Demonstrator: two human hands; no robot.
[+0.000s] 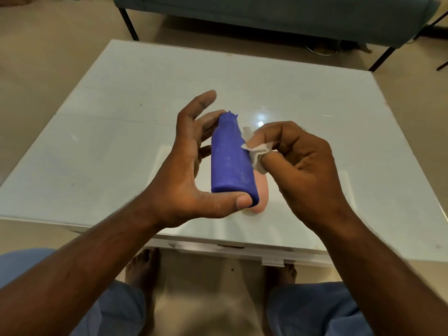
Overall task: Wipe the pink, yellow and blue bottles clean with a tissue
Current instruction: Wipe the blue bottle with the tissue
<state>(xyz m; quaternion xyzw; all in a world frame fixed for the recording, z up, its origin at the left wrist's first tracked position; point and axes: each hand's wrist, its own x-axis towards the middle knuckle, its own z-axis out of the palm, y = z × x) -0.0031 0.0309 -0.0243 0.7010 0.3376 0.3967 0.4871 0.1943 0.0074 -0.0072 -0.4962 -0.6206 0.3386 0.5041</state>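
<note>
Blue bottle (230,156) is held off the bench (121,98), tilted with its neck pointing away from the person and its flat base toward the camera. Left hand (191,166) grips it lengthwise: the thumb is pressed against the base rim, the fingers reach up beside the neck, and the index finger is extended clear of the bottle. Right hand (298,163) is closed around a small crumpled white tissue (257,154), pinched between thumb and forefinger. The tissue touches the right side of the blue bottle at about mid-body. Pink bottle (260,190) lies on the bench directly beneath the blue one, mostly hidden; only its lower end shows. Bench surface is glossy white with a light reflection near its centre. Bare feet and blue trouser legs are visible below the bench edge. A grey-green sofa (266,15) on dark legs stands beyond the bench.
</note>
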